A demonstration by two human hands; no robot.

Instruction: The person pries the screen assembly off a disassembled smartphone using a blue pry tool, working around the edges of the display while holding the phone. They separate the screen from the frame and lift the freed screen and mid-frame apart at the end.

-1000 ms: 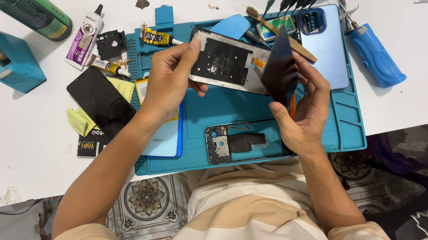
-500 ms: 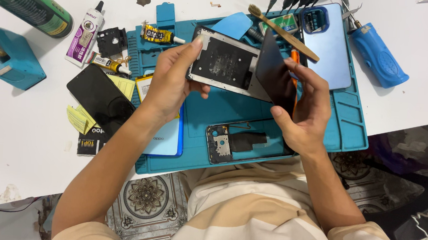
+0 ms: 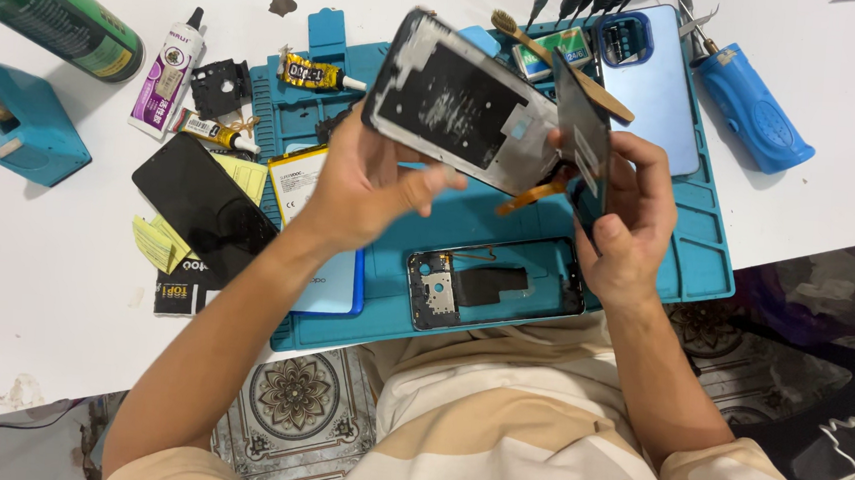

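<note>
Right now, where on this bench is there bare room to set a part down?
Bare white table lies left of the black screen panel, and more sits right of the blue mat, below the blue tool. The mat's top edge and the left side near the glue tubes are crowded.

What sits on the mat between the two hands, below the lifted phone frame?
Head view: under the phone frame, between left hand and right hand, bare teal mat and a dangling orange flex cable.

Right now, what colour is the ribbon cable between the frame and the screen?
Orange ribbon cable, hanging between the two parts; the head view shows it.
</note>
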